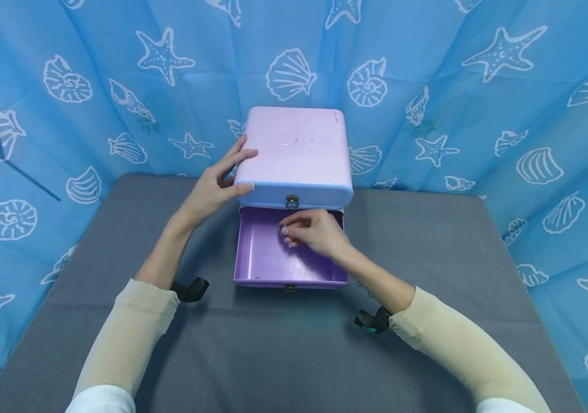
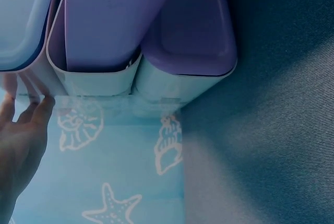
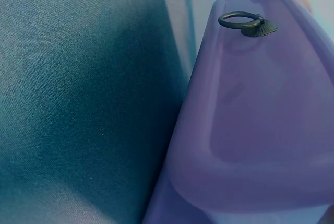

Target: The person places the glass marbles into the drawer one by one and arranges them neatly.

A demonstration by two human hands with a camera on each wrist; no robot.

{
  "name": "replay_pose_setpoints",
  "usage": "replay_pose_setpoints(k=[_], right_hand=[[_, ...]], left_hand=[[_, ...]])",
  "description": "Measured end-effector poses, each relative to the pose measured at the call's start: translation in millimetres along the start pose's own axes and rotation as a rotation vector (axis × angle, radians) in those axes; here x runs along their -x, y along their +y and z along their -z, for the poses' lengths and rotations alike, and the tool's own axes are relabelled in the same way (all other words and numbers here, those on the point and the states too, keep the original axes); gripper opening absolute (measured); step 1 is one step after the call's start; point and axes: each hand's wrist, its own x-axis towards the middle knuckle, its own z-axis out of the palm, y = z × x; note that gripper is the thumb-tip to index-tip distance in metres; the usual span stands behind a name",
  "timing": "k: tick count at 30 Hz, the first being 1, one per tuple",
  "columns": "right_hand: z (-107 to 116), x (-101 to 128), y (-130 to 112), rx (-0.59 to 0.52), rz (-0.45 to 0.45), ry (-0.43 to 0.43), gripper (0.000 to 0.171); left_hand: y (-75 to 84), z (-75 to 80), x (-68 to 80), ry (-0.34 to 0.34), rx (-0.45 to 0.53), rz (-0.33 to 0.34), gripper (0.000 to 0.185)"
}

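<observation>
A lilac drawer box (image 1: 296, 149) stands at the far middle of the grey table (image 1: 428, 258). Its lower purple drawer (image 1: 268, 261) is pulled out toward me, and what shows of its floor is bare. My left hand (image 1: 218, 183) rests on the box's front left corner, fingers straight on the top and thumb on the front edge. In the left wrist view the fingertips (image 2: 39, 106) touch the box side. My right hand (image 1: 306, 229) hovers inside the open drawer, just under the upper drawer's ring pull (image 1: 292, 201). Its fingers are curled, and nothing shows between them.
A blue curtain with shell and starfish prints (image 1: 479, 86) closes in the table at the back and both sides. The open drawer's own ring pull (image 3: 245, 23) points at me. Grey tabletop (image 1: 283, 355) lies between the drawer and me.
</observation>
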Motion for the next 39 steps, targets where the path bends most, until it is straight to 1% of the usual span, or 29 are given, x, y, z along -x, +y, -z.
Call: replay_pose_setpoints(k=[5,12,16,21,29,33,39], right_hand=[[-4.2,-2.8,0.6,0.006,-0.036,-0.016,0.017],[-7.7,-5.8,0.1,-0.051,-0.096,-0.024,0.019],[-8.3,-7.3,0.0,-0.061,-0.124,-0.017,0.020],[-8.8,-10.2,1.1,-0.014,-0.152,0.003,0.020],[-9.1,-11.2,1.8,0.067,-0.155,0.009,0.021],[-8.9,-10.9,2.3,0.080,-0.156,0.008,0.023],[-9.1,-11.5,3.0,0.071,-0.162,0.007,0.023]], left_hand=[[-0.4,0.7,-0.1,0.000,0.002,-0.002,0.061],[1.5,0.2,-1.7,0.002,-0.016,0.015,0.061],[2.9,-0.3,-2.3,-0.003,-0.024,0.023,0.061],[5.0,-0.9,-1.4,-0.005,-0.031,0.019,0.061],[6.6,-1.3,-0.8,0.000,-0.035,0.015,0.060],[6.0,-1.3,-1.4,-0.001,-0.037,0.017,0.060],[5.0,-1.2,-1.3,0.002,-0.026,0.015,0.061]])
